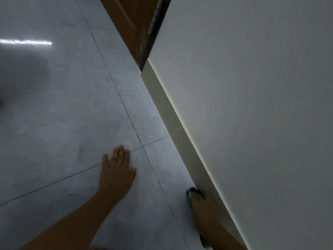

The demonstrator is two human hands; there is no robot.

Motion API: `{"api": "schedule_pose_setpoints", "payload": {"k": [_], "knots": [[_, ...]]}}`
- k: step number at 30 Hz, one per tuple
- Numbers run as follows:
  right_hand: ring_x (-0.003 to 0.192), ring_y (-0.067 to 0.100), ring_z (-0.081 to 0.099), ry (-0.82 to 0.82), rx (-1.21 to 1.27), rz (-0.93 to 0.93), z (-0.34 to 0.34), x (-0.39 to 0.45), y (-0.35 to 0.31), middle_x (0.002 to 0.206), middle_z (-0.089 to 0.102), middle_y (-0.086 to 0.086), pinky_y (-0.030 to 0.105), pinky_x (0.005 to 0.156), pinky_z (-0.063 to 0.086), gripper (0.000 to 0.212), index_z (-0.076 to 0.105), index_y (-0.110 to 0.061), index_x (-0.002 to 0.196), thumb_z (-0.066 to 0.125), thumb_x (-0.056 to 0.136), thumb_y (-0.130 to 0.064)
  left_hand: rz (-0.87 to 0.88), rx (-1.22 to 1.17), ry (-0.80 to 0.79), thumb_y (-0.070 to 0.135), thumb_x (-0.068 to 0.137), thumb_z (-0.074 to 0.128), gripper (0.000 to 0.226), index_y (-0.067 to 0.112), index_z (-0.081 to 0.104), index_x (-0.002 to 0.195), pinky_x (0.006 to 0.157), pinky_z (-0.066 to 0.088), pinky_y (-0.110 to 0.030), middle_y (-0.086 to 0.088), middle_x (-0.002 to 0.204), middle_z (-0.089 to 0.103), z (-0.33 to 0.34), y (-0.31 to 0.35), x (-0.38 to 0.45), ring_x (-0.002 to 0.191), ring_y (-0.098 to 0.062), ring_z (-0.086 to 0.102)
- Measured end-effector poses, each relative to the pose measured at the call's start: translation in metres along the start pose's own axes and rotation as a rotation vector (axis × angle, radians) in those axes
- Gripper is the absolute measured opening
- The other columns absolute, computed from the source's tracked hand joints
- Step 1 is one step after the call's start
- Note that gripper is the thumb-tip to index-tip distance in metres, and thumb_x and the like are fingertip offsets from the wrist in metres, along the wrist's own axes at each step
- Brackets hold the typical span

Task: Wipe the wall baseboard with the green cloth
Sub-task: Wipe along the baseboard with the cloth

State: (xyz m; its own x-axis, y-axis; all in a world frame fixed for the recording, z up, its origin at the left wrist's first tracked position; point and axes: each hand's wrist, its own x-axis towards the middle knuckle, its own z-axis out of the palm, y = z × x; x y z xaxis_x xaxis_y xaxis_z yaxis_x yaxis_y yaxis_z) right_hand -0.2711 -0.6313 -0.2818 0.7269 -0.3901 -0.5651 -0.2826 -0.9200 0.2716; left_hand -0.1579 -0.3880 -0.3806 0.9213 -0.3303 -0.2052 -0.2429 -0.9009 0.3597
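Note:
A cream baseboard (173,120) runs diagonally along the foot of a white wall (252,105), from the door frame down to the lower right. My right hand (205,212) presses the green cloth (191,193) against the baseboard's lower stretch; only the cloth's front edge and a scrap behind my wrist show. My left hand (117,170) lies flat on the grey tiled floor (63,114), fingers spread, holding nothing.
A brown wooden door (133,20) with a dark frame edge stands at the far end of the baseboard. Dark grout lines cross the floor near my left hand. A bright light reflection lies on the tiles at the far left.

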Motion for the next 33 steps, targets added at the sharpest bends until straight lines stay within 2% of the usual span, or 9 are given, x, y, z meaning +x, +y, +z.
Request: {"api": "schedule_pose_setpoints", "payload": {"k": [4,8,10,12,16,21,25,28,33], "knots": [[0.073,0.03,0.065,0.376,-0.153,-0.164,-0.04,0.004,-0.016,0.081,0.07,0.01,0.038,0.06,0.052,0.035,0.07,-0.015,0.081,0.084,0.049,-0.011,0.054,-0.006,0.088,0.043,0.09,0.029,0.066,-0.002,0.04,0.137,0.112,0.007,-0.05,-0.019,0.146,0.038,0.014,0.023,-0.011,0.139,-0.028,0.025],[0.131,0.04,0.038,0.666,-0.475,-0.37,-0.077,0.059,-0.075,0.144,0.043,0.018,0.056,0.107,0.028,0.051,0.051,-0.009,0.131,0.055,0.081,-0.018,0.066,0.028,0.187,0.046,0.092,0.027,0.067,0.002,0.033,0.142,0.113,0.01,-0.053,-0.015,0.15,0.031,0.029,0.017,-0.015,0.141,-0.026,0.025],[0.143,0.037,0.005,0.551,-0.76,-0.359,-0.07,0.092,-0.071,0.157,0.012,0.015,0.053,0.11,-0.006,0.053,0.024,-0.009,0.145,0.03,0.096,-0.024,0.082,0.009,0.191,0.047,0.093,0.025,0.067,0.002,0.032,0.143,0.114,0.009,-0.052,-0.014,0.151,0.029,0.036,0.021,-0.017,0.142,-0.025,0.023],[0.144,0.034,0.003,0.591,-0.843,-0.34,-0.061,0.103,-0.052,0.157,0.012,0.012,0.049,0.109,-0.009,0.054,0.023,-0.01,0.146,0.018,0.094,-0.021,0.094,0.0,0.192,0.047,0.094,0.022,0.067,0.001,0.033,0.142,0.114,0.007,-0.05,-0.014,0.151,0.029,0.039,0.019,-0.017,0.141,-0.023,0.022],[0.143,0.031,0.013,0.466,-0.728,-0.479,0.013,0.054,0.023,0.153,0.023,0.013,0.045,0.115,-0.003,0.053,0.042,-0.008,0.138,0.027,0.087,-0.015,0.107,0.078,0.137,0.051,0.095,0.014,0.071,0.002,0.029,0.144,0.116,-0.003,-0.044,-0.015,0.152,0.027,0.037,0.005,-0.01,0.142,-0.025,0.02],[0.123,0.012,0.045,0.212,-0.359,-0.271,0.114,-0.049,0.142,0.157,0.008,-0.005,0.032,0.112,0.02,0.043,0.055,-0.018,0.127,0.028,0.093,-0.015,0.024,0.115,0.035,0.048,0.094,0.009,0.067,0.006,-0.009,0.144,0.11,-0.019,-0.047,-0.012,0.155,-0.013,0.024,0.04,-0.022,0.143,-0.022,-0.014],[0.139,0.028,0.03,0.348,-0.292,-0.389,0.08,-0.005,0.091,0.154,0.017,0.009,0.043,0.111,0.024,0.056,0.043,-0.002,0.137,0.009,0.094,-0.015,0.105,0.054,0.141,0.043,0.091,0.025,0.068,-0.001,0.027,0.142,0.113,0.003,-0.052,-0.019,0.151,0.029,0.042,0.057,-0.037,0.142,-0.028,0.02],[0.145,0.028,0.008,0.326,-0.11,-0.427,0.039,0.041,0.028,0.158,0.001,0.008,0.049,0.113,0.019,0.067,0.017,-0.006,0.148,-0.005,0.086,-0.02,0.113,0.035,0.142,0.044,0.091,0.028,0.069,0.0,0.029,0.143,0.114,0.008,-0.055,-0.017,0.151,0.029,0.057,0.071,-0.051,0.141,-0.027,0.023],[0.141,0.037,0.012,0.404,0.313,-0.394,-0.002,0.086,-0.057,0.156,0.011,0.018,0.047,0.11,0.025,0.054,0.029,-0.009,0.144,0.037,0.092,-0.002,0.091,0.023,0.139,0.047,0.089,0.03,0.069,0.004,0.034,0.143,0.114,0.007,-0.052,-0.015,0.15,0.033,0.061,0.077,-0.057,0.14,-0.025,0.026]]}}
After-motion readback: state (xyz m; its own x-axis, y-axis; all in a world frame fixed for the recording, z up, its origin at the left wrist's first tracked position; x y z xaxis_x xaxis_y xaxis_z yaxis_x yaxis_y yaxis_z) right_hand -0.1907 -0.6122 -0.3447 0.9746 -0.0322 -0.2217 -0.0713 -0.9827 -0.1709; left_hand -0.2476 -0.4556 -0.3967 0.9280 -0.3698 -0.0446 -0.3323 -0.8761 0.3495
